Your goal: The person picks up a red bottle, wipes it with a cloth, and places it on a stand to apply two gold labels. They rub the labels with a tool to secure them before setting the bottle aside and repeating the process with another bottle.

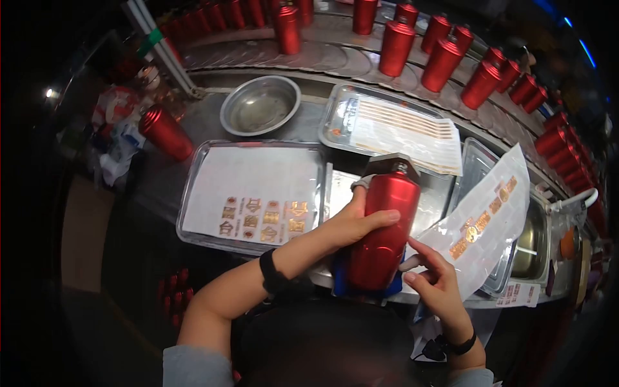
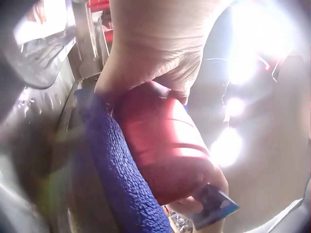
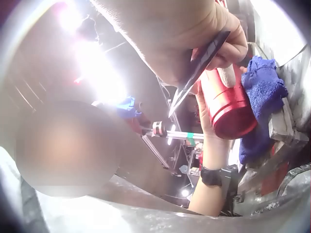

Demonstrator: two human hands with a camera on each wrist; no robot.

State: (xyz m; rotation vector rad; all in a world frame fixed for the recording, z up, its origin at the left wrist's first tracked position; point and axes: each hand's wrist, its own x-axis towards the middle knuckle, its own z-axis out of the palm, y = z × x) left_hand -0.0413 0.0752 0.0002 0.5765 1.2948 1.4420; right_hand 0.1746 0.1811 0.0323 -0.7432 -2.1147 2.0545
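Note:
A glossy red bottle (image 1: pixel 392 197) leans tilted at the centre of the head view, its base over a blue towel (image 1: pixel 340 284). My left hand (image 1: pixel 354 222) grips it from the left, the thumb lying across its front and the other fingers hidden behind. My right hand (image 1: pixel 440 284) is at the bottle's lower right side, fingertips right by its surface. Between the right fingers is a thin dark flat piece (image 3: pixel 206 56) with a straight edge; its kind does not show clearly. One right finger wears a pale finger cot (image 3: pixel 227 76).
A tray (image 1: pixel 184 216) at left bears a sheet of gold decals (image 1: pixel 258 174). Behind are a metal bowl (image 1: pixel 261 106) and a tray holding a striped sheet (image 1: pixel 406 132). A large decal sheet (image 1: pixel 493 226) stands at right before a sink (image 1: pixel 535 248). Red bottles line the conveyor (image 1: pixel 329 58).

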